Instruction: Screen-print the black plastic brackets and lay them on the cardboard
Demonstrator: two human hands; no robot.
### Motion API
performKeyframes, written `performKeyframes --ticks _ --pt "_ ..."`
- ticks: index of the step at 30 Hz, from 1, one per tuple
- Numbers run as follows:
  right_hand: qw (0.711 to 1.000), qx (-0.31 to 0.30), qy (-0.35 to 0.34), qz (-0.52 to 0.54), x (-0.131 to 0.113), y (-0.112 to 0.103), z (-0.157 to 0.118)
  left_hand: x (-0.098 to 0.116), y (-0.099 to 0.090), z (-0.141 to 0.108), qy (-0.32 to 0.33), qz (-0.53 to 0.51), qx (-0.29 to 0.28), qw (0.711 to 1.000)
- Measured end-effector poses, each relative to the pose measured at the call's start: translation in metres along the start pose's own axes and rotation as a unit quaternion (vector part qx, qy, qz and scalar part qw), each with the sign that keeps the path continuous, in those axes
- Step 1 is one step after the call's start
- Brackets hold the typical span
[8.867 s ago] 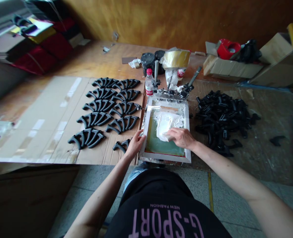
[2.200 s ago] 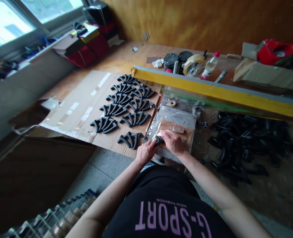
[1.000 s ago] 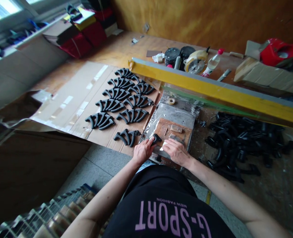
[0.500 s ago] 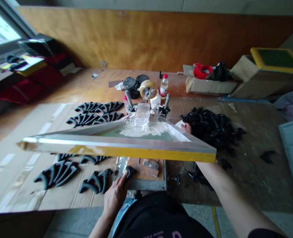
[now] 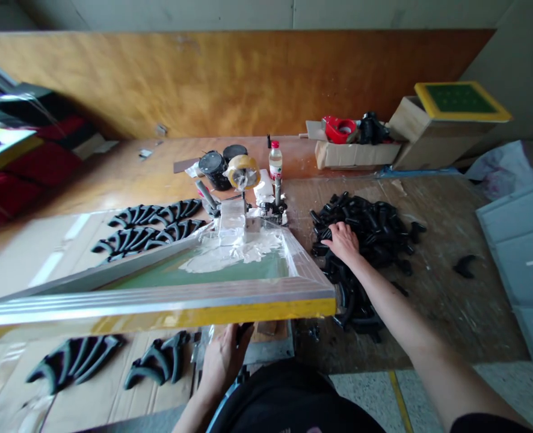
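My left hand (image 5: 224, 355) is closed around a dark curved handle (image 5: 245, 332) at the front of the small printing base (image 5: 271, 349); the screen frame's front edge partly hides the handle. My right hand (image 5: 342, 242) rests on the left side of a heap of black curved handles (image 5: 375, 222), its fingers apart and touching the pieces. Between and above my hands, the silk-screen frame (image 5: 248, 294) stands raised and tilted over the base. Whitish ink (image 5: 234, 252) is spread on its green mesh, close to the clamp.
Rows of dark handles (image 5: 126, 240) lie on cardboard at left, with more (image 5: 79, 361) in front. Behind the clamp stand black tubs (image 5: 215, 168), a tape roll (image 5: 243, 172) and a bottle (image 5: 275, 161). Boxes (image 5: 357, 155) sit back right; a grey crate (image 5: 519, 264) stands far right.
My right hand has come from behind the frame's right side onto the heap. The view has turned right and the frame appears lower left, covering more of the base. My left hand keeps its handle.
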State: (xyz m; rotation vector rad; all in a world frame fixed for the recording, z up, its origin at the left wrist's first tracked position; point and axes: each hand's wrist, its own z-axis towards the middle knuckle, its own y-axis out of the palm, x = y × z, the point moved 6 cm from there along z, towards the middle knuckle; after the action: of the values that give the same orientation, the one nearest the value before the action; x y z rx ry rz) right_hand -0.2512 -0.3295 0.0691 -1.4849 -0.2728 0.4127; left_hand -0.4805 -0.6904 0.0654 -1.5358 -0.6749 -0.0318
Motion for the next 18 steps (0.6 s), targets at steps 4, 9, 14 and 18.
performKeyframes --ticks 4,9,14,18 --pt "0.999 -0.007 0.038 0.0 0.012 0.006 -0.023 0.076 0.012 0.039 0.135 -0.008 -0.043 0.99" --pt "0.993 -0.112 0.045 0.016 0.02 0.009 -0.021 0.127 0.02 0.065 0.259 -0.006 -0.044 0.965" --pt "0.997 -0.022 0.059 0.047 0.023 -0.011 -0.028 0.097 0.0 0.049 0.246 -0.068 -0.01 0.967" --pt "0.985 0.095 -0.077 0.118 -0.037 -0.023 -0.062 0.027 -0.026 0.03 0.099 -0.191 0.025 0.976"
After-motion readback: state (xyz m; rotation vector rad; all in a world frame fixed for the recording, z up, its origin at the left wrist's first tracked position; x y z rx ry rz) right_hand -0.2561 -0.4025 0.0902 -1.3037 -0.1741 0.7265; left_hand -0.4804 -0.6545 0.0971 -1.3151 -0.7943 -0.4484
